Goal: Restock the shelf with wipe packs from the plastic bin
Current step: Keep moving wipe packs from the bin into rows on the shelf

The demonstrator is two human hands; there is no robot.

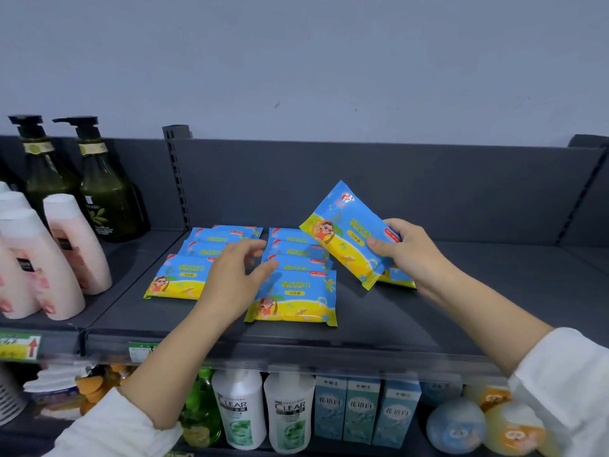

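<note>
Forearms reach forward, left hand (232, 278) with fingers loosely extended, right hand (407, 252) seemingly curled, gripping.

The light is soft and even and seems to come from above. The wall (329, 61) at the top of the frame looks pale and bright. The dark shelf (395, 318) shines a little near its front edge. Soft shadows lie under the packs (293, 301). The middle is sharp. The lower left corner is blurry, and the pink bottles (43, 258) at the left edge lean outward.
</note>
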